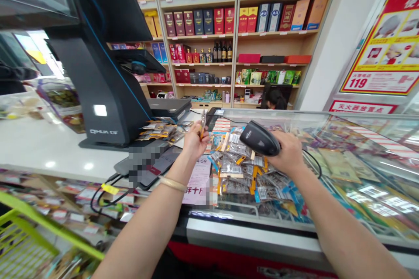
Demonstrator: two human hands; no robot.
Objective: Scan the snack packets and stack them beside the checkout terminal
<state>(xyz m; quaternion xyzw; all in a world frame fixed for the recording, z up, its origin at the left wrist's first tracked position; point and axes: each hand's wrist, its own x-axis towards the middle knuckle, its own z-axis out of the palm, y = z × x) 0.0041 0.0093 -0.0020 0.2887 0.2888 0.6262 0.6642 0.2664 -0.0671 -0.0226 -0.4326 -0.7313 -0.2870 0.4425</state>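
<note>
My right hand (288, 152) is closed around a black barcode scanner (260, 138), its head pointing left over a heap of small snack packets (240, 168) on the glass freezer top. Between the fingers of my left hand (195, 139) is one small snack packet (203, 120), held upright and seen nearly edge-on. Left of that hand, a second pile of packets (160, 130) lies by the base of the checkout terminal (111, 96). Below my left hand a printed sheet (198, 178) lies on the counter, partly covered by my forearm.
A dark phone-like device (159, 168) with cables lies on the white counter (42, 139). The scanner's cord (316, 161) loops to the right over the freezer glass (356, 139). A green shopping basket (26, 235) stands at lower left. Beyond the freezer, a person's head (276, 96) shows before shelves of boxes.
</note>
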